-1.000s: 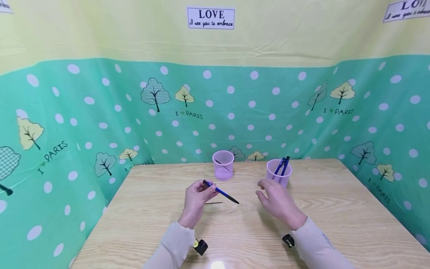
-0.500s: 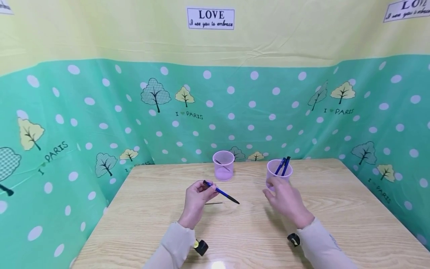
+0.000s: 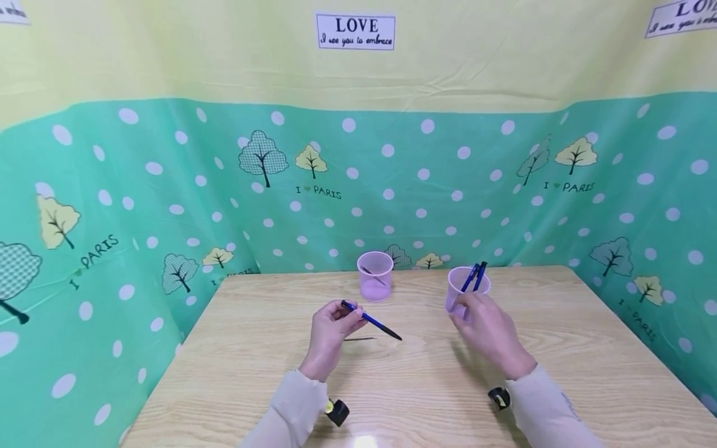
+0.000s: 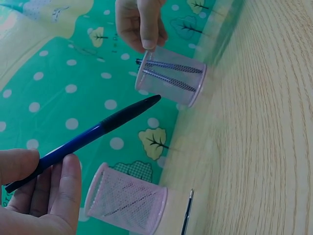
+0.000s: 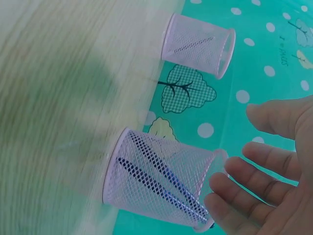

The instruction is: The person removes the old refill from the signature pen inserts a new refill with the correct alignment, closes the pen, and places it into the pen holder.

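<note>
My left hand [image 3: 327, 333] pinches a blue pen [image 3: 381, 325] with a black grip between thumb and fingers, above the table. In the left wrist view the pen [image 4: 88, 139] slants, its dark tip pointing up and right. At the near rim of the right-hand pink mesh pen cup [image 3: 452, 297] is my right hand [image 3: 493, 330]. The right wrist view shows the right hand's fingers [image 5: 254, 183] extended beside the cup's mouth, thumb apart, holding nothing. Two blue pens [image 5: 164, 181] lean inside that cup. Whether the fingers touch the rim is unclear.
Another pink mesh cup [image 3: 374, 289] stands at the table's back, left of the first, with one thin dark stick [image 5: 193, 45] in it. A pen refill [image 4: 188, 211] lies on the wooden table [image 3: 414, 398] near my left hand. A patterned curtain [image 3: 313, 218] hangs behind.
My right hand has moved right, to the near rim of the right-hand cup. The left hand and its pen have stayed nearly still. The head view has shifted slightly.
</note>
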`<state>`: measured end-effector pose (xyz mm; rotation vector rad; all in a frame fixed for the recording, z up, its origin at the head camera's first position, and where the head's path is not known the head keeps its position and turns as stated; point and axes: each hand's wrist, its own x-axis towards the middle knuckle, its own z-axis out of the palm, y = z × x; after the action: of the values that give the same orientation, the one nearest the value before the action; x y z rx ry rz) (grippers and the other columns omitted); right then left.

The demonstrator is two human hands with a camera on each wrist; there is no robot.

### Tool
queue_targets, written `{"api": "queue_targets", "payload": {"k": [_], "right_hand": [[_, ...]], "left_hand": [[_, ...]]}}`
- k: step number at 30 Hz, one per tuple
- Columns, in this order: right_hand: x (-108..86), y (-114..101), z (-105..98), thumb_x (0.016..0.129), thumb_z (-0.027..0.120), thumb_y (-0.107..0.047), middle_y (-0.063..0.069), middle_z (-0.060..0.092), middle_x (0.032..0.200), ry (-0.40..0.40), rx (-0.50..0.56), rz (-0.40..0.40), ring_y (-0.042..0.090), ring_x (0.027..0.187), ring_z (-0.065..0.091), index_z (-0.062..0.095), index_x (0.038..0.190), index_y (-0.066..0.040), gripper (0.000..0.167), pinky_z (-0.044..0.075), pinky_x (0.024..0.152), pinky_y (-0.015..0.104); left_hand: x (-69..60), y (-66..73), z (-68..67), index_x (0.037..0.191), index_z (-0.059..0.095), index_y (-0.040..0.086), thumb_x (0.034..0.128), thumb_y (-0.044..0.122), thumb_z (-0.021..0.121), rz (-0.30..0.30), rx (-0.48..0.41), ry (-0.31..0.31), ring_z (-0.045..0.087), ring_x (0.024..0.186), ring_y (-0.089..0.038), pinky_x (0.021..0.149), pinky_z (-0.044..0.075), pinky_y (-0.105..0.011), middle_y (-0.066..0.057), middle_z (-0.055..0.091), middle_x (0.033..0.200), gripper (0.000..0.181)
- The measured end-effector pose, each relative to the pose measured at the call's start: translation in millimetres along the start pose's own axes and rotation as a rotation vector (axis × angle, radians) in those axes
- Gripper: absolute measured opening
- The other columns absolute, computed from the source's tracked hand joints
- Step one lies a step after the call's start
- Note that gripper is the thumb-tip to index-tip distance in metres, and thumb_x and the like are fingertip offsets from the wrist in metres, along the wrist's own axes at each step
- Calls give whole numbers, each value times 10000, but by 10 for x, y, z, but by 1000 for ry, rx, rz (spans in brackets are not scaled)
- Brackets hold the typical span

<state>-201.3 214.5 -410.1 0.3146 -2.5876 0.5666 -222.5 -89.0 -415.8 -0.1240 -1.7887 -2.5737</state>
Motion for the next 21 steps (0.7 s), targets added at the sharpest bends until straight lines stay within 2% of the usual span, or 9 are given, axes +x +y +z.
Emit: {"api": "queue_targets", "payload": {"k": [6,12,17,21], "right_hand": [[14,66,-25,813,733,-190,156,638,1028,29,-11,15,311,870,616,635,1066,-29,316,537,667,462],[30,143,-32,781,741,-166,161,633,1016,105,-36,-7,333,900,582,644,1041,-7,320,512,716,489],[37,185,-38,783,740,-183,161,623,998,113,-34,28,319,896,560,648,1059,4,346,498,710,479],[27,218,-49,799,732,-200,192,585,1063,110,-9,70,338,928,552,603,1158,-1,431,493,712,508]], "left_hand": [[-1,-3,2,1049,552,-158,809,-64,702,0,4,0,660,822,-211,813,542,-414,-135,628,908,298],[-1,4,6,1020,577,-122,808,-58,706,3,8,-1,659,822,-212,811,543,-415,-136,627,910,256],[0,3,3,1018,578,-122,806,-52,711,3,12,1,657,823,-211,810,543,-415,-137,627,910,261],[1,-1,0,1027,574,-130,802,-45,719,0,12,3,657,825,-213,811,543,-415,-139,625,911,281]]}}
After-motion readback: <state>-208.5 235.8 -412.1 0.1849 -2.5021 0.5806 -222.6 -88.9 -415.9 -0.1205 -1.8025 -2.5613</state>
